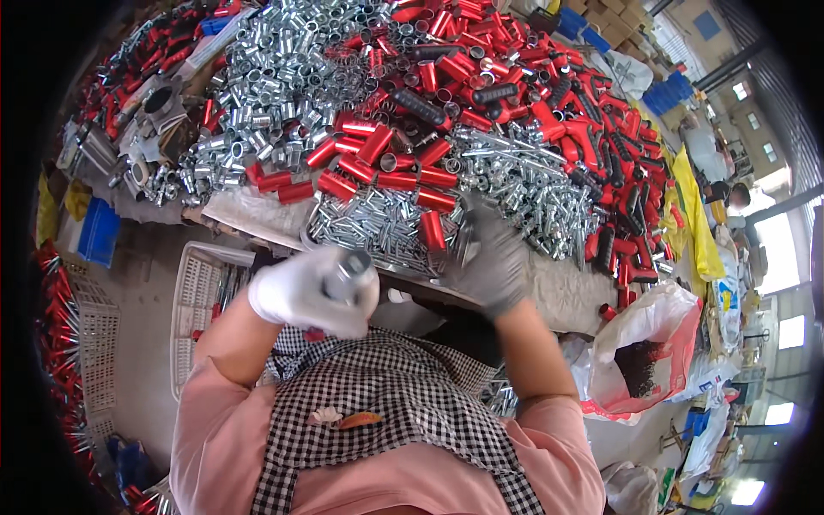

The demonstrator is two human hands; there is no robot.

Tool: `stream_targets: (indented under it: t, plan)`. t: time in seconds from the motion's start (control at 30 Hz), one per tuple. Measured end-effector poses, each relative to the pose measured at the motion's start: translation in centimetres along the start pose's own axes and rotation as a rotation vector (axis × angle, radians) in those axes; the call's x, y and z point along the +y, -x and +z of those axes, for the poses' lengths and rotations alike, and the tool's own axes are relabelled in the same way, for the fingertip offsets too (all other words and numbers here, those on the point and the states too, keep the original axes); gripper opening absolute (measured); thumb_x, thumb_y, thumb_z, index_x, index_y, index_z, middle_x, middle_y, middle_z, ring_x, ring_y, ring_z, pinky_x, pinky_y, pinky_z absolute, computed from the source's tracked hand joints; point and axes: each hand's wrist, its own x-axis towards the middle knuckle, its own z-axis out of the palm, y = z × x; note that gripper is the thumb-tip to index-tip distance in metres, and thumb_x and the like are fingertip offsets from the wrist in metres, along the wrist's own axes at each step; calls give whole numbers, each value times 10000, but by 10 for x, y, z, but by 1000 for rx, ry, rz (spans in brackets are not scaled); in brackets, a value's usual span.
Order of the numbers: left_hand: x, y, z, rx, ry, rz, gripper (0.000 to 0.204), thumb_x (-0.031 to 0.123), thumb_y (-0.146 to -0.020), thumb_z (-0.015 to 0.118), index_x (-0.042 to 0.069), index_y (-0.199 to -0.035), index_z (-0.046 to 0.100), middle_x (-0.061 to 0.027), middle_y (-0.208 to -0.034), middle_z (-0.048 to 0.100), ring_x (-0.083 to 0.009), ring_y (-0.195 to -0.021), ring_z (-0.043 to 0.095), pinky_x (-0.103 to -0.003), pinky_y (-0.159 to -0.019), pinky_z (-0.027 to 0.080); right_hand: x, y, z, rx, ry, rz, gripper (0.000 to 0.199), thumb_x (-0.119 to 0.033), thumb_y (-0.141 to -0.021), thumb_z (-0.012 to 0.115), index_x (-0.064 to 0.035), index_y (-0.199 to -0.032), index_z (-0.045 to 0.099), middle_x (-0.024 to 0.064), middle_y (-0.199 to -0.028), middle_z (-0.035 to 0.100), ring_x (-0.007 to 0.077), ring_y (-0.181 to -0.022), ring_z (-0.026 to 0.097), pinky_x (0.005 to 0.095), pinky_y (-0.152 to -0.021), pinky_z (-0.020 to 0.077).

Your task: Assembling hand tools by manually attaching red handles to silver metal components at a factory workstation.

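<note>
Grey floor (pixel 146 300) shows at the left. Along the right stands a pale wall (pixel 725 120), with dark beams (pixel 730 67) in front and windows (pixel 790 332) glaring white (the brightest spots around). Far right, cardboard boxes (pixel 611 19) are piled near blue crates (pixel 668 93).

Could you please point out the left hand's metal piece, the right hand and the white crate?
Metal piece (pixel 346 276): head view, its shiny side.
Right hand (pixel 493 268): head view, gloved back.
White crate (pixel 197 287): head view, slotted wall.
</note>
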Motion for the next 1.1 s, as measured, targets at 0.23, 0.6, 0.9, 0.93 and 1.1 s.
stream_targets:
  t: [0.23, 0.6, 0.9, 0.93, 1.1]
  plan:
    - [-66, -16, 9, -157, 178, -396, 130, 129, -856, 644, 10, -806, 631, -37, -641, 581, -114, -576, 580, -266, -548, 483, 142, -64, -6, -103, 510, 594, 593, -487, -790, 713, 5, -1115, 650, 258, -1065, 679, 407, -1023, 651, 472, -898, 502]
    - [-97, -1, 11, 76, -105, -80, 677, 662, -902, 526, 20, -1112, 567, -76, -774, 612, -168, -648, 637, -299, -611, 527, -26, -10, 26, -499, -616, -371, 231, -92, -839, 729, -73, -1058, 655, 98, -959, 672, 227, -875, 674, 337, -764, 548]
    - [-89, 4, 3, 154, -113, 307, 572, 507, -968, 520, 38, -1296, 528, -172, -1224, 596, -311, -1060, 625, -372, -915, 491, -56, -37, 35, -554, -246, -808, 424, -155, -721, 736, -49, -1119, 634, 128, -1117, 631, 308, -1053, 614, 451, -918, 483]
    - [-86, 7, 1, 131, 27, 345, 503, 457, -968, 557, 7, -1185, 622, -155, -1293, 532, -289, -1073, 597, -370, -932, 474, -56, -43, 40, -584, -361, -802, 457, -164, -722, 735, -54, -1152, 626, 134, -1136, 627, 310, -1079, 607, 458, -949, 464]
    - [-83, 19, -16, 484, -461, 666, 540, 464, -935, 589, 9, -1225, 576, -225, -1156, 618, -372, -1047, 626, -426, -893, 510, -74, -61, 48, -641, -339, -840, 794, -331, -770, 745, -64, -1443, 419, 185, -1442, 461, 328, -1331, 460, 487, -1134, 275]
